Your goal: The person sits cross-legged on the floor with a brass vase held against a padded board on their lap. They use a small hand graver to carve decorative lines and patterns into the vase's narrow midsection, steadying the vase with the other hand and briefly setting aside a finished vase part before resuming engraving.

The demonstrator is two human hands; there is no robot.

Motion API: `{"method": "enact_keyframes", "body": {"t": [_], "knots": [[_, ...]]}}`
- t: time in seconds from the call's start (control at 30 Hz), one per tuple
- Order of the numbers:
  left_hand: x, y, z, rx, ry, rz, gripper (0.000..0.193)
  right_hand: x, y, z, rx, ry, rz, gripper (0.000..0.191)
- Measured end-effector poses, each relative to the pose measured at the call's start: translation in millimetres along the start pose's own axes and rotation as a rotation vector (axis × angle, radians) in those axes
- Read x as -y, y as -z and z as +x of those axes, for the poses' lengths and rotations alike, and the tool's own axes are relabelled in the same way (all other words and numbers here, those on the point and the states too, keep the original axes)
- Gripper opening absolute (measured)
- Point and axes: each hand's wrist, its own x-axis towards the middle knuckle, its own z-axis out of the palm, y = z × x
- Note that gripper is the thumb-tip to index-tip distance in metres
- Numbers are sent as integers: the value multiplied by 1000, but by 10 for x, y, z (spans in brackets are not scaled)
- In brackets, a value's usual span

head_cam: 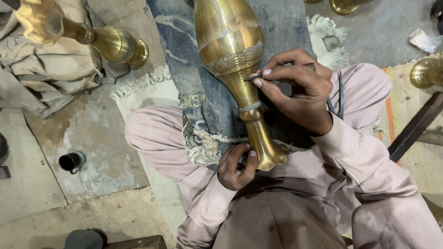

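A tall brass vase [233,50] lies lengthwise over a blue cloth [210,99] across my lap, its foot toward me. My right hand [300,90] pinches a thin dark engraving tool [258,76], whose tip touches the vase just above the narrow neck. My left hand [236,167] is curled against the flared brass foot [270,157], holding it steady. My pale pink sleeves and trousers fill the lower frame.
Another brass vase [92,34] lies on beige sacking at the upper left. More brass pieces sit at the top right [344,5] and right edge [427,73]. A small dark cup [71,161] stands on the concrete floor at left. A dark wooden bar [415,127] angles in at right.
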Motion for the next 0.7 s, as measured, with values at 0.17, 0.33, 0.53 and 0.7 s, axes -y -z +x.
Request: {"method": "enact_keyframes", "body": {"t": [0.17, 0.33, 0.53, 0.7], "knots": [[0, 19, 12, 13, -4, 11, 45, -1, 10, -1, 18, -7, 20, 19], [0, 13, 9, 4, -10, 14, 45, 3, 9, -6, 10, -16, 10, 19], [8, -6, 2, 4, -6, -9, 44, -22, -5, -9, -8, 15, -12, 20], [-6, -4, -10, 12, 6, 5, 46, -38, 15, -4, 22, 20, 10, 19]]}}
